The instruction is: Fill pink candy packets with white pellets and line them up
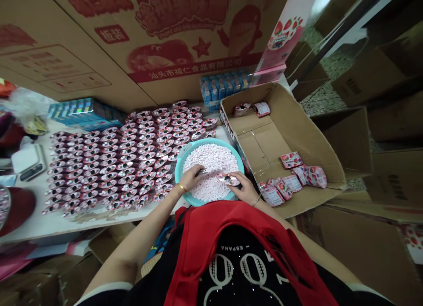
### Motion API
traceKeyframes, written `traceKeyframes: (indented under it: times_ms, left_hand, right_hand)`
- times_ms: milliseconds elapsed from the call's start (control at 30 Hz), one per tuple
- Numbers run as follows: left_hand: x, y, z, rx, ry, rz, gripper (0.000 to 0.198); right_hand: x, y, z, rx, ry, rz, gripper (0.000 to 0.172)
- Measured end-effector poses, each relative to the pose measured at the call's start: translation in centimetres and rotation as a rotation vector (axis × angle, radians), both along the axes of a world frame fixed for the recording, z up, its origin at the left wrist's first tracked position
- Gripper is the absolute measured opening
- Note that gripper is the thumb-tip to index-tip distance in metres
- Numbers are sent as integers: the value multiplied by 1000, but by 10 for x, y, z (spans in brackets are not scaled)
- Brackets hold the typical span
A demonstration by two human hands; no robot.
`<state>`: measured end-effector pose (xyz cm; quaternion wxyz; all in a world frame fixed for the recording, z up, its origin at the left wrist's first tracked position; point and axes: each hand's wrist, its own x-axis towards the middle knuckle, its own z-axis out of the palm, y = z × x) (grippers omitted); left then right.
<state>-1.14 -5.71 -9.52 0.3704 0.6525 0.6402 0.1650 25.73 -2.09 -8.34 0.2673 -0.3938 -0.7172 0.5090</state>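
Note:
A turquoise basin [180, 165] full of small pale pink candies [211, 158] stands in front of me. My right hand [245, 189] grips a small red-and-white candy pack [228, 179] over the basin's right side, its oval end with a dark hole facing up. My left hand [191, 178] reaches over the left side of the candies, fingers closed together; a small shiny edge shows at the fingertips, too little to name. To the left, similar packs [128, 158] stand upright in close rows. On the right, an open cardboard box [254, 143] holds several packs lying on their sides.
Blue packaged boxes [87, 112] sit behind the rows, and more blue packs [224, 86] behind the basin. Large printed cartons [185, 46] wall off the back. A white scale [29, 161] and a red bowl [21, 207] are at the left. Cartons [366, 244] crowd the right floor.

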Motion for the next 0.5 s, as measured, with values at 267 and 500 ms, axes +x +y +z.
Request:
traceKeyframes:
  times_ms: [267,500]
  left_hand:
    - [-11,4,94,58,227,-237,21]
    - [43,8,148,-26,770,-352,21]
  right_hand:
    - [-23,5,-12,97,30,-45,36]
    - [-40,8,-16,157,56,6,42]
